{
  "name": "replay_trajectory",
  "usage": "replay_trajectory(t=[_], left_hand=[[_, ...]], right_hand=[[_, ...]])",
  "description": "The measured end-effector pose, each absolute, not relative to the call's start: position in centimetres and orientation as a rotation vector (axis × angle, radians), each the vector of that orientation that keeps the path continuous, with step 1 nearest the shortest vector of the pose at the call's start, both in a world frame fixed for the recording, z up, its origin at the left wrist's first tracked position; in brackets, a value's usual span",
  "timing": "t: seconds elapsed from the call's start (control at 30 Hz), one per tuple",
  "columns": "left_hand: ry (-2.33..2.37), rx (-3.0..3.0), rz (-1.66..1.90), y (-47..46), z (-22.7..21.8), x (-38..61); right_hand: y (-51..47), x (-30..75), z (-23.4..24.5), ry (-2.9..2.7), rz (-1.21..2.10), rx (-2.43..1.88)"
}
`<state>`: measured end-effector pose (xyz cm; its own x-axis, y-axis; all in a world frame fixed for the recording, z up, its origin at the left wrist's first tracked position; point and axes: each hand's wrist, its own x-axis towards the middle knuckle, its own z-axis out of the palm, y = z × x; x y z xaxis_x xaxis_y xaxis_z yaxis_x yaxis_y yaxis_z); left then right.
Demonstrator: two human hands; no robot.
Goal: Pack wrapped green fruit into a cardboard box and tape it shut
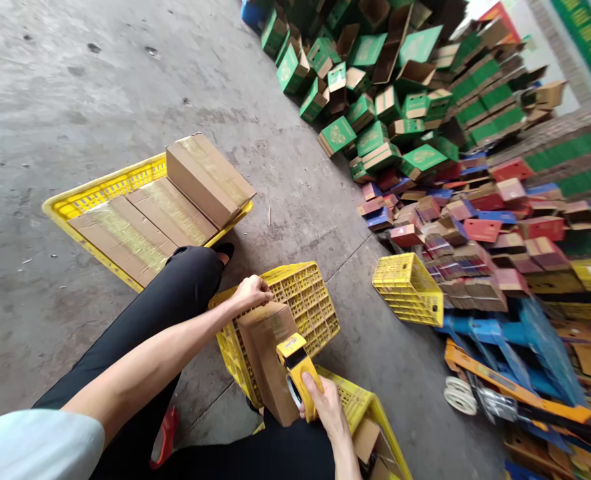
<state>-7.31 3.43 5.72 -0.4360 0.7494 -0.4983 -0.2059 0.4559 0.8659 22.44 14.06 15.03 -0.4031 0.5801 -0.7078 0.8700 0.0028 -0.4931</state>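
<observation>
My left hand [250, 292] is closed over the top far edge of a brown cardboard box [268, 363] that stands on an upturned yellow plastic crate [305, 300] between my knees. My right hand [325, 403] grips a yellow tape dispenser [298, 370] and presses it against the box's near right side. The box's lower part is hidden behind my leg.
A yellow crate [75, 200] at the left holds several taped brown boxes [208, 177]. A heap of green, red and blue cartons [425, 140] fills the right. Another yellow crate [408, 287] lies tipped there, near blue pallets [520, 340] and an orange pallet jack [515, 393]. Bare concrete floor lies at far left.
</observation>
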Motion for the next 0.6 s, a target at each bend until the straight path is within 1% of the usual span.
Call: replay_trajectory(t=[0.23,0.6], left_hand=[[1.846,0.458,1.149,2.7,5.7,-7.3],[2.005,0.384,1.136,3.6,3.5,-7.0]], right_hand=[[14.0,21.2,14.5,2.028,-1.306,1.474],[14.3,19.8,12.9,2.048,-1.184,1.505]])
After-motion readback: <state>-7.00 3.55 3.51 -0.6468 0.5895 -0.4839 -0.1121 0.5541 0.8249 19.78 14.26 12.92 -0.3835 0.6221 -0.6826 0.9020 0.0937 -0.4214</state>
